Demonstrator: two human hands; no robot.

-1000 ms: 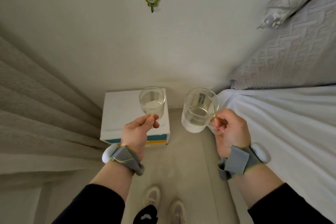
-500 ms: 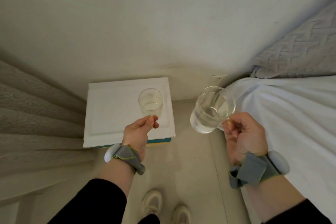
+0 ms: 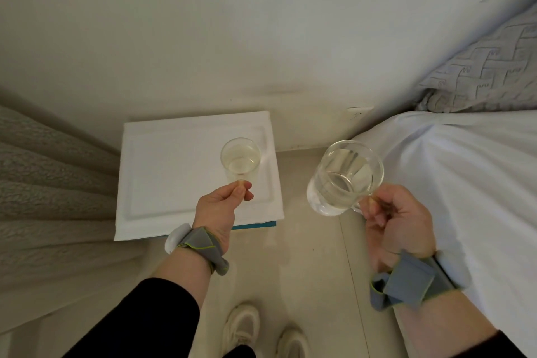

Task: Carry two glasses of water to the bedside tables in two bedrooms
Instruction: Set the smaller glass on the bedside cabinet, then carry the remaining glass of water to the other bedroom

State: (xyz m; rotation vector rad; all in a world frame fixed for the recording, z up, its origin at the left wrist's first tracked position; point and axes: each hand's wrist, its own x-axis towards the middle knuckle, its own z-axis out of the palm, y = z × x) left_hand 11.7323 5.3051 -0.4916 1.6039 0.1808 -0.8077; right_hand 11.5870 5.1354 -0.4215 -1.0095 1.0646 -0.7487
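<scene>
My left hand [image 3: 223,206] pinches the handle of a small clear glass [image 3: 240,159] partly filled with water, held over the right side of the white bedside table [image 3: 162,177]. Whether the glass touches the tabletop I cannot tell. My right hand [image 3: 392,216] grips the handle of a larger glass mug of water [image 3: 344,177], tilted slightly, held above the floor between the table and the bed. Both wrists wear grey straps.
A bed with a white sheet [image 3: 453,177] and a grey quilted pillow [image 3: 494,73] fills the right. A beige curtain [image 3: 49,189] hangs at the left. A wall socket [image 3: 359,112] sits behind the bed's corner. My shoes [image 3: 261,331] stand on the pale floor.
The view has tilted down and come nearer to the bedside table. My left hand has carried the small glass forward and lower over the tabletop. The right hand stays beside the bed with its mug.
</scene>
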